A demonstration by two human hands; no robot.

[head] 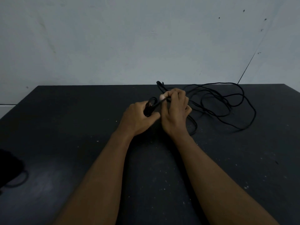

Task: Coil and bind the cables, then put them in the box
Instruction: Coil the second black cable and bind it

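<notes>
A long black cable [227, 101] lies in loose tangled loops on the dark table, at the far right. My left hand [138, 117] is closed around a small bunch of coiled black cable [150, 106] near the table's middle. My right hand [175, 109] sits just to the right of it, thumb and fingers pinching a strand of the same cable that runs from the bunch. A plug end [159, 83] sticks up behind my right hand. No box is recognisable in view.
The dark table [65, 127] is speckled with white flecks and ends against a pale wall [129, 38]. A dark shape with a thin loop of cord [14, 176] lies at the left edge.
</notes>
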